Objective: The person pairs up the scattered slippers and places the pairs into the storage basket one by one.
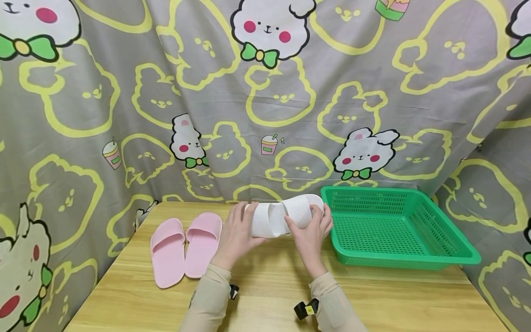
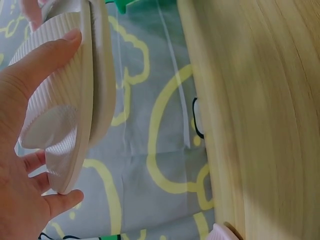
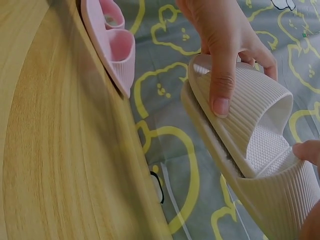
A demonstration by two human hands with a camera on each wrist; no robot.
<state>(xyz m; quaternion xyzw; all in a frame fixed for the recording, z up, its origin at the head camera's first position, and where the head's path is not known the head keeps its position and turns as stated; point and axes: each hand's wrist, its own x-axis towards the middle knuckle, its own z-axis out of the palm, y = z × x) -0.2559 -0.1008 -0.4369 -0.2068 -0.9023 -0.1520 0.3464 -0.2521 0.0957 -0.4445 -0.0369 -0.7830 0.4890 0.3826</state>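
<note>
Two white slippers with ribbed straps (image 1: 261, 222) are held sole against sole above the back part of the table, pointing opposite ways. My left hand (image 1: 235, 231) grips their left end; in the left wrist view its thumb (image 2: 55, 52) presses on the ribbed strap and the fingers reach around the other side. My right hand (image 1: 310, 230) holds the right end, fingers curled over it. The right wrist view shows the upper slipper's strap (image 3: 250, 92) and textured insole close up, with only part of my right hand (image 3: 309, 151) at the edge.
A pair of pink slippers (image 1: 168, 258) stands side by side on the wooden table (image 1: 269, 295), left of my left hand. To the right sits a green perforated plastic basket (image 1: 408, 263). A grey patterned curtain (image 1: 232, 106) hangs behind the table and along its sides.
</note>
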